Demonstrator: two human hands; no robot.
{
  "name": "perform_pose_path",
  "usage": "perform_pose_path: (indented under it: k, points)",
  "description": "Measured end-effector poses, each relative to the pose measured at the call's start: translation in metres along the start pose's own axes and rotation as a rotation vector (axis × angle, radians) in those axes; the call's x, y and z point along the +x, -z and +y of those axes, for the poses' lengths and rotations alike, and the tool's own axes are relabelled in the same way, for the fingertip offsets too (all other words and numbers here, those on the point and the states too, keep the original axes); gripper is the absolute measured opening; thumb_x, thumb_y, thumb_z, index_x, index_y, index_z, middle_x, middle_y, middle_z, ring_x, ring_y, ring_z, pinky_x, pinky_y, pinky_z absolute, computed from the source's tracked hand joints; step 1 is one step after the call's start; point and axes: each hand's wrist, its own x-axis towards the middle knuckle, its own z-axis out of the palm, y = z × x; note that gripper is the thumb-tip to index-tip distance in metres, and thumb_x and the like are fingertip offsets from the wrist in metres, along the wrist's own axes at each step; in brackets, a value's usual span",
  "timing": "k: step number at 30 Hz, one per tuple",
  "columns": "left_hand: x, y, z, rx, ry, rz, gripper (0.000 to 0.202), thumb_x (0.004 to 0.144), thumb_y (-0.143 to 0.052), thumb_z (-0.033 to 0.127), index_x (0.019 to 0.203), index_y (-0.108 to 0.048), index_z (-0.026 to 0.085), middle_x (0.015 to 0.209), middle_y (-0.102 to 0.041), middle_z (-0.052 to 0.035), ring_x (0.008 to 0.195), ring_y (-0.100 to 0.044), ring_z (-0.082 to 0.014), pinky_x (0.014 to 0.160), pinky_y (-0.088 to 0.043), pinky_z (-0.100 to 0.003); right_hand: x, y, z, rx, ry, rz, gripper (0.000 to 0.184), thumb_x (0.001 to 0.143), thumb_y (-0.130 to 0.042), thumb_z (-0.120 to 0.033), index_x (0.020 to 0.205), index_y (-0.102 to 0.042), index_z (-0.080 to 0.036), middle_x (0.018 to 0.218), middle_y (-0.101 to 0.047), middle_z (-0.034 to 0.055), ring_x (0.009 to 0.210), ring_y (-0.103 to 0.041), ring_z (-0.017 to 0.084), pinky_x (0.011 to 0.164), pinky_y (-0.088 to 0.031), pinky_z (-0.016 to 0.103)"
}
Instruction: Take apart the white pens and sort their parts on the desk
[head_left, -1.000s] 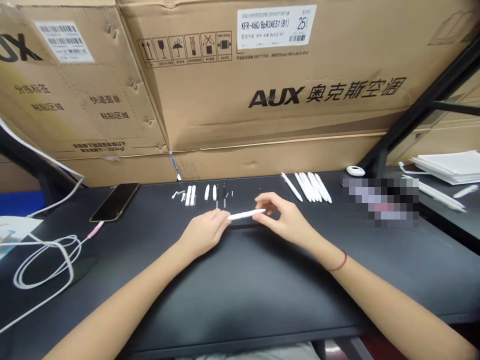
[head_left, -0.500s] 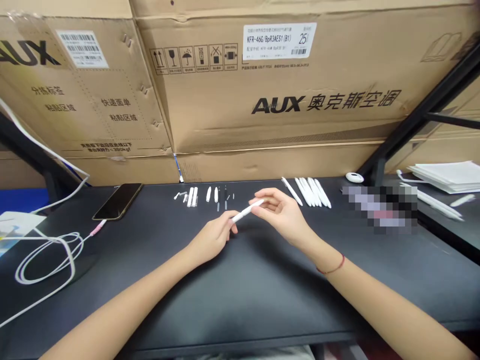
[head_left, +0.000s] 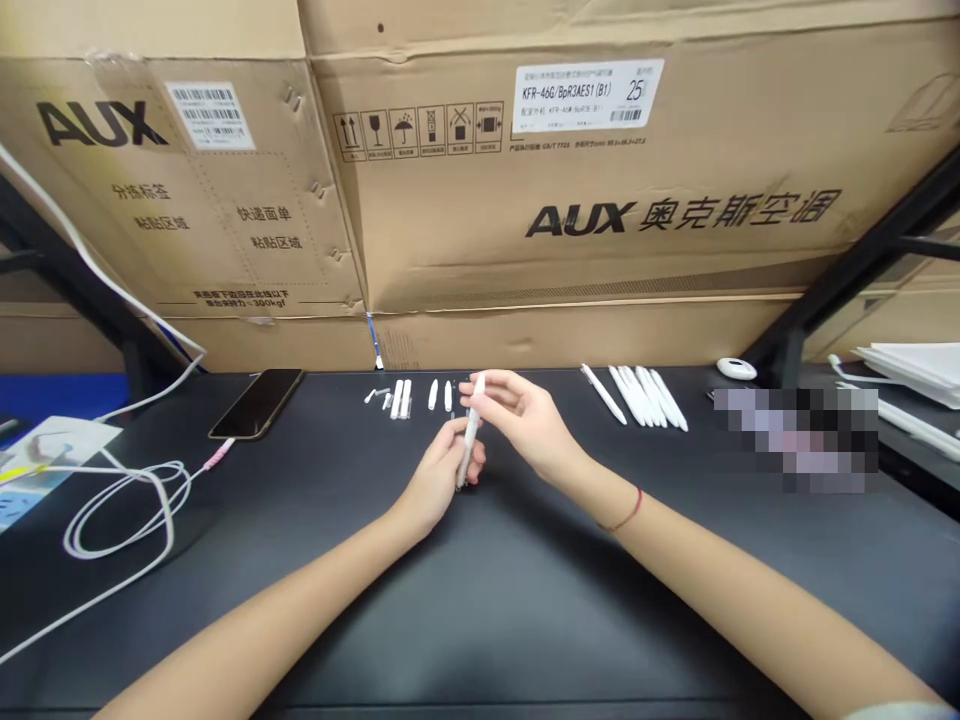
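Two-handed hold, nearly upright

Your left hand (head_left: pixel 435 483) wraps the lower barrel of a slim white pen (head_left: pixel 470 435), its fingers curled close around it, while your right hand (head_left: pixel 521 418) reaches across to the upper end. The pen tilts only slightly from upright, held above the black desk (head_left: pixel 525 620) and just in front of a row of small parts.

Keep the left grip snug and low, letting it carry the pen's weight, and save your right fingertips (head_left: pixel 471 385) for fine control. Hold the barrel in one straight line between your hands, so any force runs along it rather than bending it. Staying up off the desk also keeps you clear of the two white barrels (head_left: pixel 400 399) and two white caps (head_left: pixel 440 395) nearby. A cluster of whole white pens (head_left: pixel 643 396) lies well off to the right.

Your left fingers cover the pen's lower end, so its tip can't be made out. Your right fingers close narrowly at the upper end, but you cannot tell whether they grip it or only touch it. Small dark pieces (head_left: pixel 453 412) just beyond your hands are too small to identify, and a pixelated patch (head_left: pixel 795 440) hides part of the desk on the right.
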Motion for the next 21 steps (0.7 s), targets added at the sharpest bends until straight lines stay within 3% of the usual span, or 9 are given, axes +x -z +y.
perform_pose_path:
  k: [4,8,12,17,21]
  points:
    - [0.0,-0.002,0.001,-0.012,0.022,0.024,0.035,0.088,-0.044,0.051,0.104,-0.05,0.02,0.067,-0.047,0.0042,0.05,-0.04,-0.0078,0.052,-0.035,-0.022,0.002,-0.002,0.004,-0.086,0.014,0.025,0.037,0.066,-0.076,-0.038,0.095,-0.065,-0.018,0.082,-0.07,0.0028,0.079,-0.067,0.018,0.084,-0.055,0.038]
    - [-0.001,-0.004,0.006,-0.008,0.033,0.023,0.039,0.086,-0.048,0.056,0.104,-0.048,0.022,0.063,-0.041,0.0072,0.044,-0.033,-0.0049,0.048,-0.032,-0.02,0.004,-0.001,0.0,-0.079,0.065,-0.009,0.042,0.073,-0.07,-0.038,0.109,-0.057,-0.02,0.089,-0.07,0.0037,0.07,-0.067,0.016,0.075,-0.057,0.037]
    - [0.0,-0.003,0.006,-0.019,0.018,0.004,0.037,0.084,-0.052,0.055,0.099,-0.047,0.022,0.062,-0.04,0.0081,0.044,-0.035,-0.0042,0.048,-0.033,-0.019,0.003,-0.002,-0.009,-0.107,0.143,-0.019,0.043,0.077,-0.066,-0.037,0.114,-0.049,-0.025,0.094,-0.07,0.0036,0.082,-0.07,0.019,0.076,-0.058,0.036]
    - [0.0,-0.002,0.004,0.003,0.015,-0.002,0.037,0.083,-0.053,0.055,0.097,-0.047,0.021,0.064,-0.042,0.0073,0.045,-0.04,-0.0056,0.049,-0.035,-0.021,0.002,0.0,-0.015,-0.151,0.217,0.009,0.038,0.079,-0.065,-0.041,0.111,-0.05,-0.026,0.097,-0.069,0.0042,0.094,-0.069,0.022,0.09,-0.053,0.042]
    - [-0.001,-0.002,0.004,0.027,0.006,-0.005,0.037,0.083,-0.052,0.056,0.095,-0.048,0.021,0.065,-0.044,0.0066,0.047,-0.041,-0.0063,0.051,-0.037,-0.022,0.003,0.003,-0.019,-0.154,0.247,0.045,0.038,0.079,-0.065,-0.042,0.111,-0.051,-0.027,0.099,-0.069,0.0037,0.096,-0.068,0.022,0.092,-0.052,0.043]
